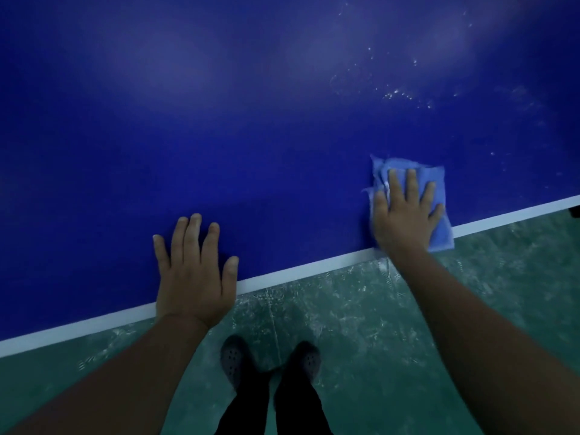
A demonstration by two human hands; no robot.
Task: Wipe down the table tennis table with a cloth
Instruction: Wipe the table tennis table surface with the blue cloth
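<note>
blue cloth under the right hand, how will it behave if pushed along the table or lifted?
The crumpled light-blue cloth looks soft and floppy: its folds bunch unevenly, so it would probably sag if lifted. Pressed flat by the right hand, it should slide readily over the smooth dark-blue table tennis table. One corner overhangs the white edge line; it may droop there.

Folded blue cloth (439,183) lies at table (219,120) edge.

Right hand (405,215) hides much of the cloth (441,226) (its middle)
</note>
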